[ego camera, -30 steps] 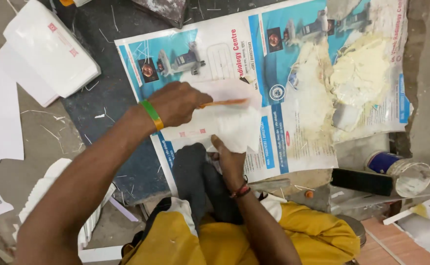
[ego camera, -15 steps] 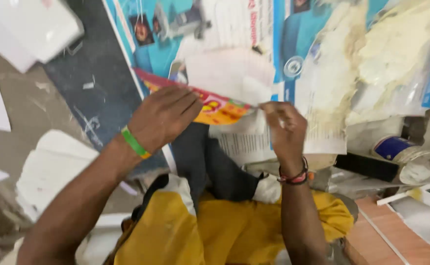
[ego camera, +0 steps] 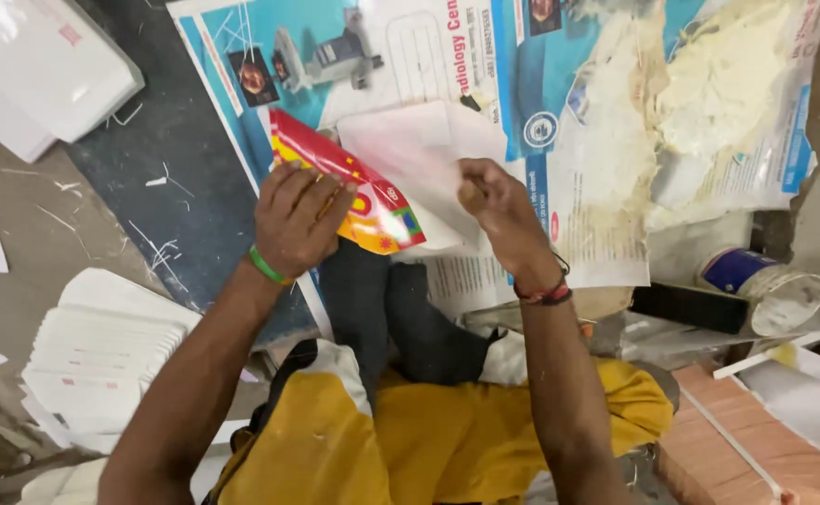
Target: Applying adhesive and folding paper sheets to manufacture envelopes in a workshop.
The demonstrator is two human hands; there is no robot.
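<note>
The left hand [ego camera: 299,217] grips the colourful paper bag [ego camera: 372,201] above the poster [ego camera: 485,84]; the right hand [ego camera: 499,208] pinches its white flap [ego camera: 419,154]. Best keep edges aligned and press the fold evenly.

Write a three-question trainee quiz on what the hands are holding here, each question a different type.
1. True or false: the left hand holds the colourful printed sheet.
2. What does the right hand pinch? A) white paper B) the blue-labelled tin C) the black block
3. Fill in: the stack of white envelopes lies on the person's ____ side.

Key: 1 true; 2 A; 3 left.
</note>
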